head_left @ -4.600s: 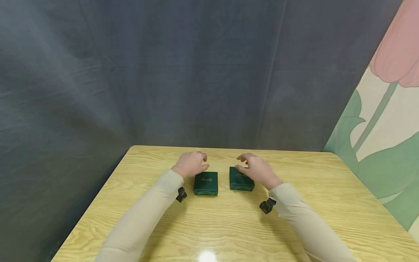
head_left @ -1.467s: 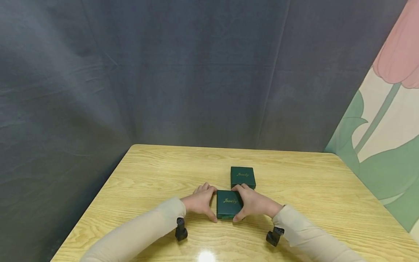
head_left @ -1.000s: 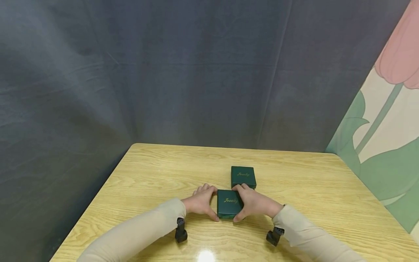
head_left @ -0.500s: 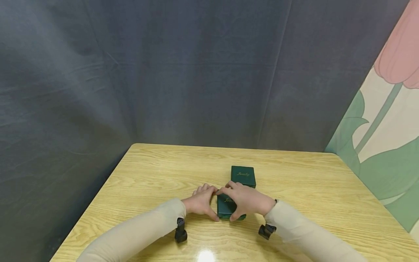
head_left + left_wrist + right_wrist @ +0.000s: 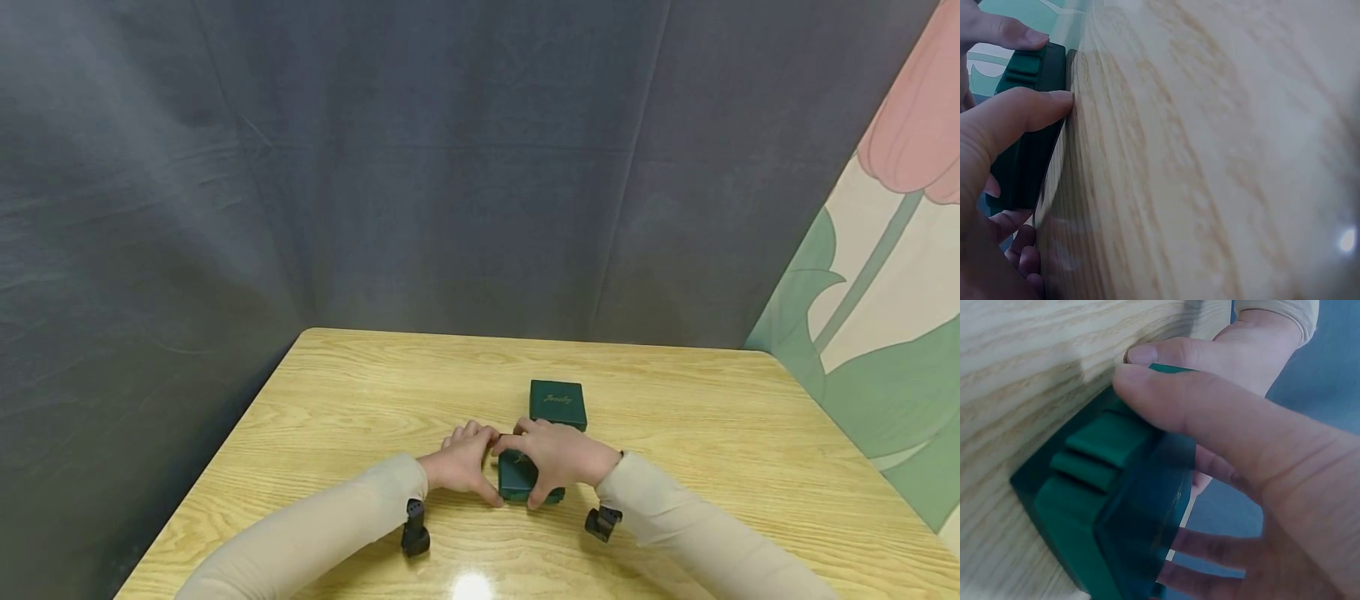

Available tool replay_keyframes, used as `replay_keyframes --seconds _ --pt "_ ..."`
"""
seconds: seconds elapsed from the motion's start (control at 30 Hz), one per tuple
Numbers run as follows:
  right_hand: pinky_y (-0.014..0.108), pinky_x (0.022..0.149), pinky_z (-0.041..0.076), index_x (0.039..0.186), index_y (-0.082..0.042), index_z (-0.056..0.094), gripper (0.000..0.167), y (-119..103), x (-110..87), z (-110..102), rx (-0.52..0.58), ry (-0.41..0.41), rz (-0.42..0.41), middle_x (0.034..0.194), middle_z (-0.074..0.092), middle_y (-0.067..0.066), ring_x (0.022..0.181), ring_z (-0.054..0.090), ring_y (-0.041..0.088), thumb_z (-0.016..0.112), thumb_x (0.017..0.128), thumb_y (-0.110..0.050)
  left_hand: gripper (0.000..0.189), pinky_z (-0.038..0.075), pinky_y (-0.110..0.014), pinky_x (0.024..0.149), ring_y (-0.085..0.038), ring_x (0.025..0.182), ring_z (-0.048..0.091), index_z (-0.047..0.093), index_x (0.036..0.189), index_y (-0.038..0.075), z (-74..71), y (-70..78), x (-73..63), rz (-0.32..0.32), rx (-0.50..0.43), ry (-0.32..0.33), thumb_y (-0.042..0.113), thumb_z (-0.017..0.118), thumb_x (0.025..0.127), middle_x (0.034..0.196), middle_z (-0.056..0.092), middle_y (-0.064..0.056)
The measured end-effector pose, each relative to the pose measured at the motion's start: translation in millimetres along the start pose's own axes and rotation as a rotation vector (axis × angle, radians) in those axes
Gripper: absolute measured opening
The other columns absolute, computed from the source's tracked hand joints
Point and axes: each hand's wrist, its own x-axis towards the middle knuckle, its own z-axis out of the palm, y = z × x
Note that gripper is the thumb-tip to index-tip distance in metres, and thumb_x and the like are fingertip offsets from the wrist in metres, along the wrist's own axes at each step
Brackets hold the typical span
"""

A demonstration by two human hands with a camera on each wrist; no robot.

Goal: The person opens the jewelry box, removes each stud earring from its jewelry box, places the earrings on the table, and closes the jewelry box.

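Grasping right hand [image 5: 551,450]: arched over a flat, square, dark-green box [image 5: 516,475] with a smooth lid, thumb on its near edge, fingers bent to its far edge.
Left hand [image 5: 463,462]: curled about the same box's left side, thumb at the near left corner, index finger toward the far left corner, the other fingers bent behind.
Held box: flat on the table between the two hands, lid down; its material cannot be told.
Box direction: raised green tabs [image 5: 1107,447] on the near face, toward the person; the gold script on the lid, partly hidden, runs left to right.
Long axis: none clear, the outline being nearly square; side edges run away from the person.
Second dark-green square box, gold script on its lid [image 5: 558,402]: just beyond the held box, shifted to its right; whether they touch is hidden.
Black wrist cameras [image 5: 415,533]: one on each side of the held box, nearer the person.
Beige sleeves [image 5: 322,521]: reaching toward the held box from both sides.
Yellow wood-grain table [image 5: 375,375]: beneath the held box.
Dark blue-grey cloth curtain [image 5: 450,167]: well beyond it.
Wall painted with a pink tulip [image 5: 900,250]: far to its right.
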Motion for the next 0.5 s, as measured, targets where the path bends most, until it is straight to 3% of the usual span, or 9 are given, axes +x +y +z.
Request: replay_keyframes --seconds 0.5 --pt "0.039 0.069 0.054 0.129 -0.027 0.059 0.073 3.6 -1.4 -1.2 0.056 0.022 -0.017 0.126 0.053 0.005 0.105 0.057 0.024 0.09 0.064 -0.039 0.084 0.025 -0.033 0.079 -0.019 0.094 0.03 0.045 0.134 0.017 0.1 2.1 -0.7 -0.018 0.022 -0.002 0.042 0.087 0.066 0.11 0.036 0.002"
